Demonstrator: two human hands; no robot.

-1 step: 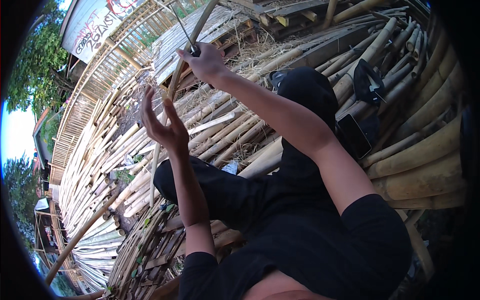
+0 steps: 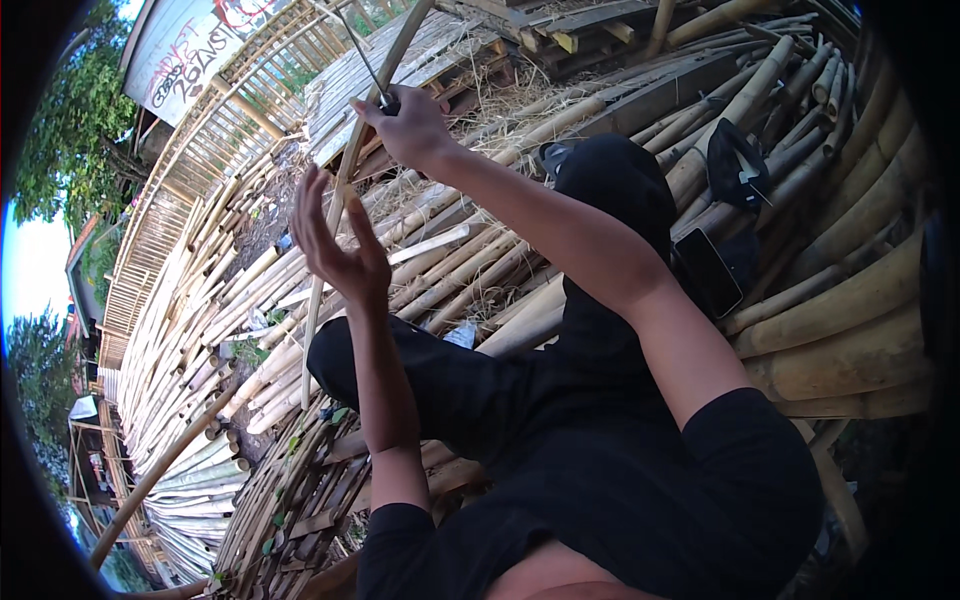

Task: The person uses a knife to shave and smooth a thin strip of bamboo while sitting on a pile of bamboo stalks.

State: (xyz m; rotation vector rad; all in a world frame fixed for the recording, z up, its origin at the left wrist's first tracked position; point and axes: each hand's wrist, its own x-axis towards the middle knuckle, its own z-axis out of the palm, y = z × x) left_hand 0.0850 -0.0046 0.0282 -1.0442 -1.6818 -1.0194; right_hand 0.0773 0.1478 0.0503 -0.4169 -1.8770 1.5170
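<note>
My right hand [image 2: 412, 130] is closed around the dark handle of a knife [image 2: 362, 58], whose long thin blade points up and away. Close beside it runs a long, curved bamboo strip [image 2: 402, 48], from the top edge down past both hands toward my left knee. Whether my right hand also touches the strip, I cannot tell. My left hand [image 2: 340, 245] is held up with its fingers stretched and the thumb apart, holding nothing. Part of the strip passes behind that hand.
Bamboo poles [image 2: 440, 275] lie under and around my bent legs. A phone [image 2: 708, 270] and a black cap-like item [image 2: 735, 165] rest at my right. Farther off stand a slatted wooden platform [image 2: 335, 95] and a bamboo fence [image 2: 160, 215].
My left hand has shifted slightly to the right, and its fingers have tilted a little. The right hand, the knife and the upper part of the strip look almost unmoved.
</note>
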